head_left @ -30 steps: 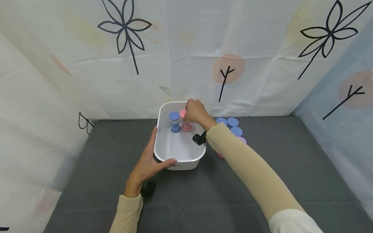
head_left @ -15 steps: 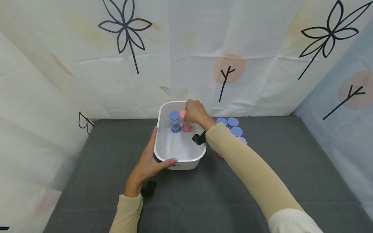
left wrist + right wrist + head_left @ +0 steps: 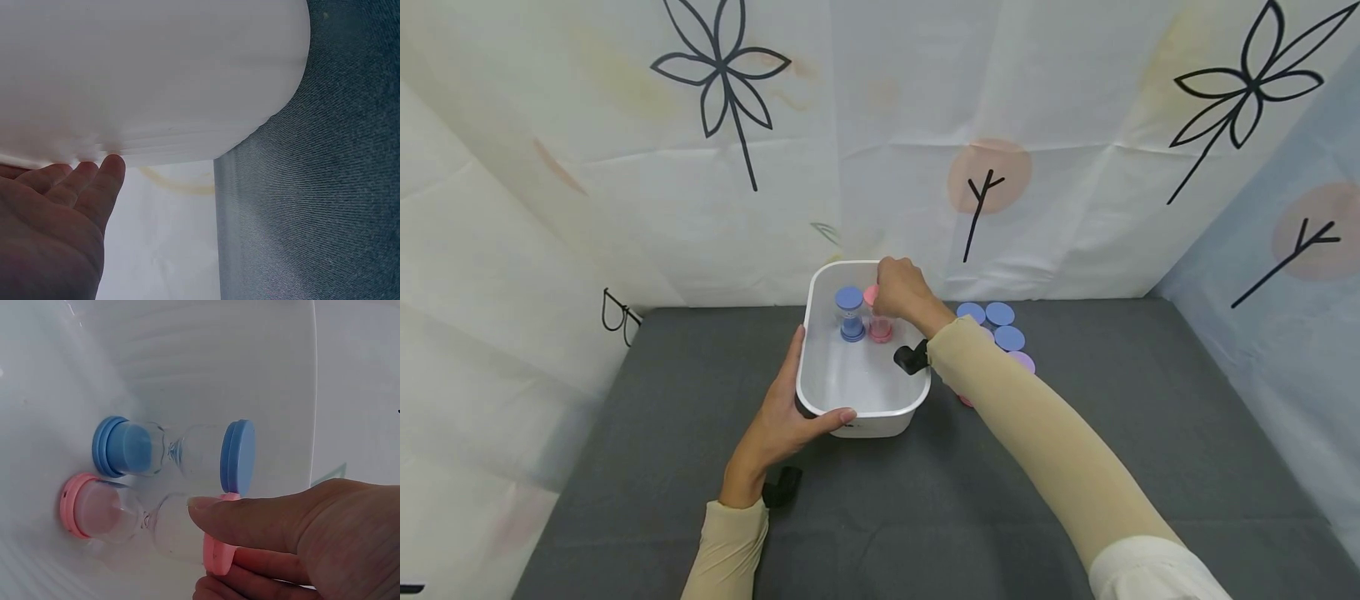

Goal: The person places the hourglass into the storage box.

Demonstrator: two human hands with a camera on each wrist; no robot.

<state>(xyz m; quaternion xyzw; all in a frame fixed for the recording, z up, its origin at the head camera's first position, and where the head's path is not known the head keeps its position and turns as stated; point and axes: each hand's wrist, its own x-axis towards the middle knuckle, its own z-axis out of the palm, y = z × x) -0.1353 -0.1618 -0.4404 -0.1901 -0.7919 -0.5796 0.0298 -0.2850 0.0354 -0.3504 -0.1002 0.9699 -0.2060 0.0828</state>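
A white plastic bin (image 3: 842, 379) stands on the dark grey table. My left hand (image 3: 781, 425) spans its near left corner, thumb along the front rim and fingers nearly straight against the outer side. Inside, my right hand (image 3: 906, 292) pinches the pink top cap of a pink hourglass (image 3: 103, 510) between thumb and fingers. A blue hourglass (image 3: 132, 447) stands upright right beside it, its sand in the lower bulb. In the right wrist view the two caps overlap. Part of the pink cap is hidden behind my thumb.
To the bin's right, several hourglasses with blue (image 3: 999, 313) and purple caps (image 3: 1022, 361) stand in a group, partly hidden by my right sleeve (image 3: 1045, 425). A patterned white cloth wall (image 3: 880, 208) rises just behind the bin.
My right hand and the pink hourglass have sunk very slightly toward the bin's floor. My left hand has stayed in place on the bin.
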